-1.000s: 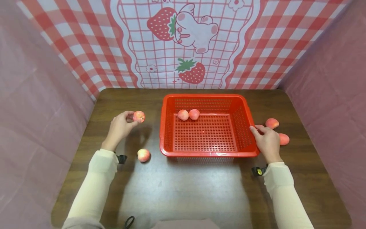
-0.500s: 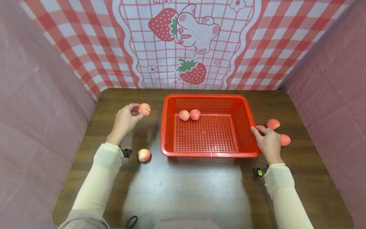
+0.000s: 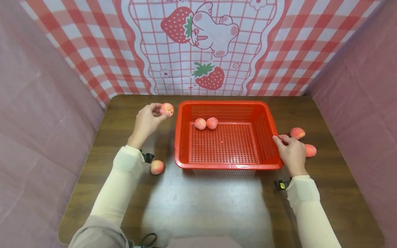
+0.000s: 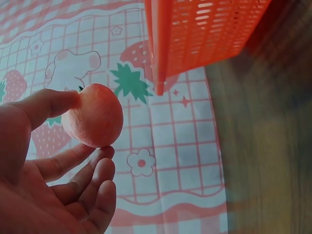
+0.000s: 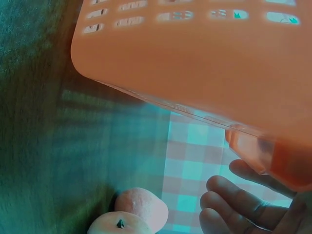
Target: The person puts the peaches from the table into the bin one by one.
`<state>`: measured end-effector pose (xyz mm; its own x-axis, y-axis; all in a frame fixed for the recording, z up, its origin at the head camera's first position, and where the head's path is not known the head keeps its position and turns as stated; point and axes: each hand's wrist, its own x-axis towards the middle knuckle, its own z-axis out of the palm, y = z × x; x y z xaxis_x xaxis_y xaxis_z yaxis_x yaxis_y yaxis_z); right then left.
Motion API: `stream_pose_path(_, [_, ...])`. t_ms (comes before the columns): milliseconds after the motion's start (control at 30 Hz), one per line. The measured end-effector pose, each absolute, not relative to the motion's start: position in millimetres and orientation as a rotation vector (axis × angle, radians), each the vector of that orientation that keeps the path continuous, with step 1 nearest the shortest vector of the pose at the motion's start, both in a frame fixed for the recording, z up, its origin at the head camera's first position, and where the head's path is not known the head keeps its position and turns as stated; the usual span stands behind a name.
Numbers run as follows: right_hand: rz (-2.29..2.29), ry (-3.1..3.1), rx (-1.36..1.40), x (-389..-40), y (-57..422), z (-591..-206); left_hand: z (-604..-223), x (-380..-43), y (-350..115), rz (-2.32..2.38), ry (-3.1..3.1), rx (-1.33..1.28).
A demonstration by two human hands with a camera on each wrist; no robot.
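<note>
Holding a round, pink-yellow peach (image 3: pixel 166 109) just left of the red, perforated plastic basket (image 3: pixel 222 166), left hand (image 3: pixel 147 122) has fingers clamped round the fruit; right hand (image 3: pixel 292 155) pinches the rim. Peach looks light, firm, bruisable from here; grip its middle.

Near the right edge of the surface (image 3: pixel 338 193), the right hand (image 3: pixel 291 154) partly hides a rounded pinkish-red peach (image 3: pixel 283 136).
</note>
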<state>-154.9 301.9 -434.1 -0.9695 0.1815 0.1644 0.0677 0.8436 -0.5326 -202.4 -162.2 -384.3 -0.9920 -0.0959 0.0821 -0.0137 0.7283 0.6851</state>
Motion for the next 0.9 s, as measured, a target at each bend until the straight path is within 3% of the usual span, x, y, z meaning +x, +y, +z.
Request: stream_pose_path(900, [0.795, -2.832, -0.176, -153.7, 301.6, -431.3, -365.9, -213.3, -133.7, -1.202, -2.797, 0.028])
